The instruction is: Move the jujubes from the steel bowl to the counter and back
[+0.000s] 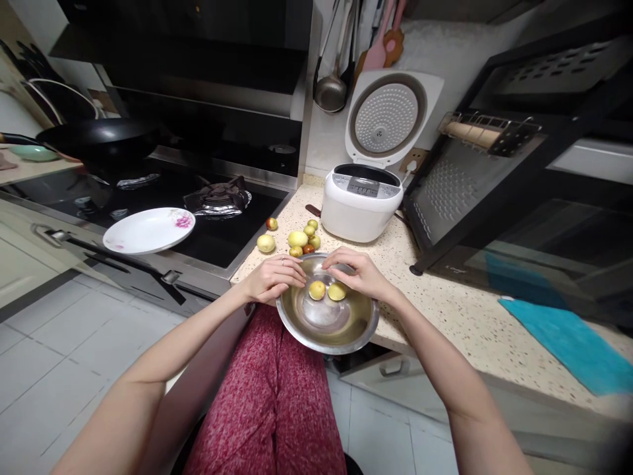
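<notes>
A steel bowl (pixel 326 323) sits at the counter's front edge, over my lap. Two yellow-green fruits, which look like jujubes, lie inside: one left (pixel 317 290), one right (pixel 337 291). My left hand (pixel 277 278) reaches over the bowl's left rim, fingers stretched forward and nothing visible in them. Across the right rim comes my right hand (pixel 360 272), its fingers bent and thumb apart, just above the right-hand fruit; no held thing shows. Behind the bowl, several more fruits (pixel 297 239) are gathered, some yellow-green, some reddish brown. Farther left are a pale one (pixel 266 243) and a reddish one (pixel 271 224).
An open white rice cooker (pixel 363 206) stands behind the bowl. On the stove's front edge rests a white plate (pixel 143 232), with a black wok (pixel 101 142) farther back. A teal cloth (pixel 568 340) and a dark rack (pixel 499 171) are on the right.
</notes>
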